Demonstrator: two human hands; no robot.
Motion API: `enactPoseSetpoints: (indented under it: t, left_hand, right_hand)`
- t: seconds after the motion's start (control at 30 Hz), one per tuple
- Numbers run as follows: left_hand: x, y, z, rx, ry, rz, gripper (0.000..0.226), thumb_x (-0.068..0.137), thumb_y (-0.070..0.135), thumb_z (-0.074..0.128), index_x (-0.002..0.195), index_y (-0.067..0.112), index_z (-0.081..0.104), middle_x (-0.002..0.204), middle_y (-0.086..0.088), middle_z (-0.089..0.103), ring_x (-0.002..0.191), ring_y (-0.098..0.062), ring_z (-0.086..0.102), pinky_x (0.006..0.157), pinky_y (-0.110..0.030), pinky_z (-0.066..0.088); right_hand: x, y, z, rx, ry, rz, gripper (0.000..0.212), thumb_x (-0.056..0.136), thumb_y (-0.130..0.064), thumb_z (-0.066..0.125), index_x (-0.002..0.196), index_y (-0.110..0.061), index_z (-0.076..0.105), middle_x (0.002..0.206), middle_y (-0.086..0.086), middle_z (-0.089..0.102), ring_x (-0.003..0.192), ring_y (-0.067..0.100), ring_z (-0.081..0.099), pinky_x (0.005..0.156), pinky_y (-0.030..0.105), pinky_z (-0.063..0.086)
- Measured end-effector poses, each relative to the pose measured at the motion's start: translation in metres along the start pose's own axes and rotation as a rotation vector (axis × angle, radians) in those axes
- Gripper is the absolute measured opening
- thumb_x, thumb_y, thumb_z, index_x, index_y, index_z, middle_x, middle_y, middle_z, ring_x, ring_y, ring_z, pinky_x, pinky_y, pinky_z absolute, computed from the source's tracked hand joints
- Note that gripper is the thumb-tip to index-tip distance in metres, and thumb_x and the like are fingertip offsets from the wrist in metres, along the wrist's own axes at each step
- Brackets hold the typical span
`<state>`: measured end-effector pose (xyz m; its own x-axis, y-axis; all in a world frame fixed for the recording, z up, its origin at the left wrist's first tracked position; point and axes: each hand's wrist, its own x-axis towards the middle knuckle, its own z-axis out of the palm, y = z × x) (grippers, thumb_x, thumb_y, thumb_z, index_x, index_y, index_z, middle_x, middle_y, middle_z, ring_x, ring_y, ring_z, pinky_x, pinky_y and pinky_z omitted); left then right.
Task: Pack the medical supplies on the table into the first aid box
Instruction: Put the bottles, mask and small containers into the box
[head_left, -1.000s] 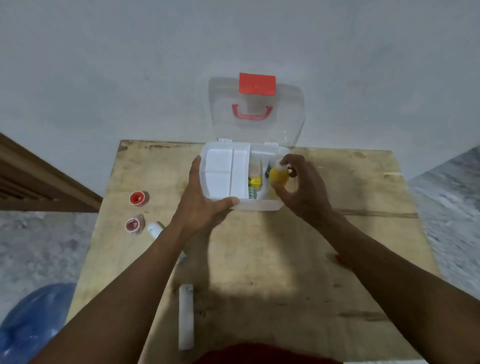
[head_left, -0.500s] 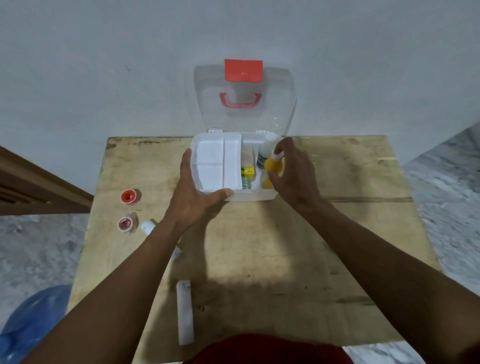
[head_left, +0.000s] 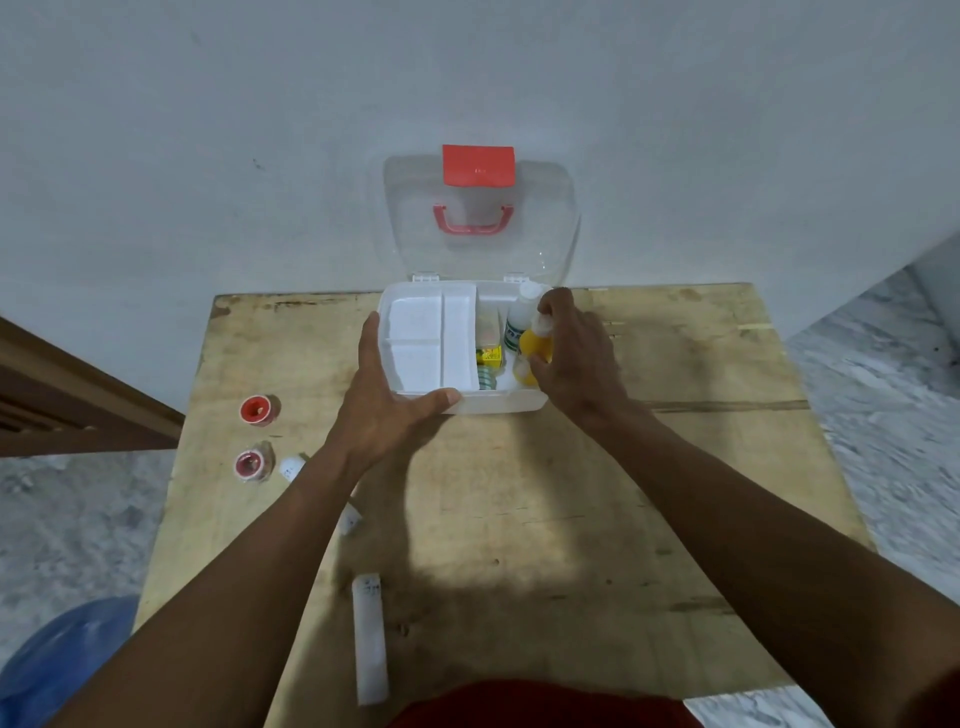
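Observation:
The white first aid box (head_left: 498, 402) stands open at the table's far edge, its clear lid (head_left: 480, 213) with red latch and handle leaning on the wall. My left hand (head_left: 384, 400) grips the box's front left corner. My right hand (head_left: 576, 358) holds a yellow bottle (head_left: 535, 345) upright inside the right compartment, beside a white bottle (head_left: 519, 322). A small yellow item (head_left: 491, 356) lies in the middle compartment. On the table wait two red-capped pots (head_left: 255, 410) (head_left: 250, 464), a white bottle (head_left: 292, 466) partly under my left arm, and a white tube (head_left: 370, 639).
The wooden table (head_left: 675, 467) stands against a pale wall. A blue round object (head_left: 57, 654) sits on the floor at the lower left. A wooden frame (head_left: 62, 400) runs along the left. Red clothing (head_left: 519, 706) shows at the bottom edge.
My right hand has lowered the yellow bottle deeper into the right compartment. The left hand stays on the box's corner; the view has shifted slightly.

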<state>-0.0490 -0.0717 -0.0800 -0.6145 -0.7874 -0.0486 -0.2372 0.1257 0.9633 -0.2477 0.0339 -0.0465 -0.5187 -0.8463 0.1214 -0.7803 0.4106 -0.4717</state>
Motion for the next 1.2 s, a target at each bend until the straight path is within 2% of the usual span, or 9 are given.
enactPoseSetpoints:
  t: [0.13, 0.3, 0.37, 0.63, 0.83, 0.9, 1.0, 1.07, 1.2]
  left_hand:
    - [0.000, 0.000, 0.001, 0.003, 0.020, -0.018, 0.102, 0.062, 0.037, 0.087, 0.142, 0.029, 0.024, 0.116, 0.042, 0.044, 0.110, 0.018, 0.047, 0.076, 0.000, 0.045]
    - [-0.002, 0.004, 0.004, 0.018, 0.063, -0.034, 0.101, 0.061, 0.044, 0.085, 0.141, 0.033, 0.025, 0.123, 0.031, 0.044, 0.108, 0.020, 0.045, 0.073, 0.001, 0.044]
    - [-0.001, 0.005, 0.004, 0.030, 0.073, -0.046, 0.105, 0.059, 0.045, 0.085, 0.143, 0.032, 0.023, 0.124, 0.028, 0.044, 0.111, 0.018, 0.044, 0.075, -0.004, 0.044]
    - [-0.001, 0.005, 0.004, 0.044, 0.053, -0.027, 0.102, 0.060, 0.043, 0.084, 0.141, 0.030, 0.024, 0.120, 0.033, 0.042, 0.105, 0.024, 0.044, 0.070, 0.000, 0.045]
    - [-0.002, 0.005, 0.004, 0.043, 0.047, -0.002, 0.099, 0.063, 0.032, 0.088, 0.140, 0.025, 0.026, 0.116, 0.030, 0.041, 0.100, 0.026, 0.044, 0.067, 0.003, 0.043]
    - [-0.003, 0.004, 0.004, 0.064, 0.057, -0.007, 0.098, 0.067, 0.027, 0.088, 0.141, 0.024, 0.025, 0.115, 0.030, 0.041, 0.102, 0.015, 0.047, 0.067, -0.001, 0.044]
    - [-0.004, 0.002, 0.004, 0.079, 0.062, -0.021, 0.103, 0.068, 0.029, 0.088, 0.146, 0.026, 0.020, 0.126, 0.015, 0.044, 0.112, -0.008, 0.047, 0.083, -0.019, 0.043]
    - [-0.004, 0.000, 0.003, 0.088, 0.058, -0.030, 0.107, 0.068, 0.031, 0.088, 0.148, 0.027, 0.017, 0.129, 0.013, 0.040, 0.117, -0.013, 0.043, 0.090, -0.031, 0.041]
    - [-0.003, -0.003, 0.000, 0.109, 0.026, -0.053, 0.114, 0.064, 0.040, 0.088, 0.150, 0.028, 0.012, 0.135, 0.011, 0.040, 0.125, -0.020, 0.043, 0.102, -0.042, 0.041]
  right_hand:
    - [0.000, 0.000, 0.000, -0.002, -0.011, 0.001, 0.046, 0.075, 0.001, 0.072, 0.114, -0.005, 0.049, 0.104, 0.011, 0.063, 0.087, 0.031, 0.050, 0.072, 0.030, 0.030]
    - [0.004, 0.001, 0.003, -0.008, -0.013, 0.020, 0.047, 0.074, 0.004, 0.071, 0.112, -0.006, 0.047, 0.102, 0.011, 0.061, 0.085, 0.027, 0.048, 0.071, 0.029, 0.030]
    - [0.003, 0.001, 0.004, 0.006, 0.003, 0.030, 0.047, 0.074, 0.005, 0.070, 0.114, -0.006, 0.048, 0.103, 0.013, 0.060, 0.086, 0.026, 0.047, 0.071, 0.029, 0.030]
    - [-0.002, -0.004, -0.001, 0.017, -0.004, 0.063, 0.057, 0.080, -0.002, 0.074, 0.130, -0.010, 0.048, 0.120, 0.017, 0.050, 0.106, 0.033, 0.055, 0.078, 0.028, 0.037]
    - [-0.012, -0.006, -0.013, 0.015, 0.027, 0.118, 0.053, 0.083, -0.013, 0.073, 0.130, -0.006, 0.048, 0.120, 0.018, 0.051, 0.104, 0.035, 0.055, 0.078, 0.028, 0.034]
    - [-0.021, -0.004, -0.021, 0.005, 0.043, 0.140, 0.050, 0.086, -0.016, 0.071, 0.129, -0.003, 0.048, 0.118, 0.018, 0.052, 0.104, 0.034, 0.054, 0.078, 0.028, 0.034]
    - [-0.044, 0.002, -0.031, 0.002, 0.068, 0.230, 0.049, 0.086, -0.014, 0.071, 0.129, -0.005, 0.048, 0.118, 0.017, 0.054, 0.108, 0.033, 0.056, 0.082, 0.029, 0.038]
    - [-0.063, 0.007, -0.035, -0.021, 0.065, 0.279, 0.048, 0.086, -0.014, 0.070, 0.129, -0.007, 0.048, 0.119, 0.016, 0.054, 0.108, 0.032, 0.057, 0.083, 0.029, 0.039]
    - [-0.107, 0.016, -0.042, -0.078, -0.008, 0.385, 0.046, 0.090, -0.019, 0.067, 0.130, -0.011, 0.046, 0.124, 0.016, 0.054, 0.112, 0.032, 0.055, 0.092, 0.036, 0.045]
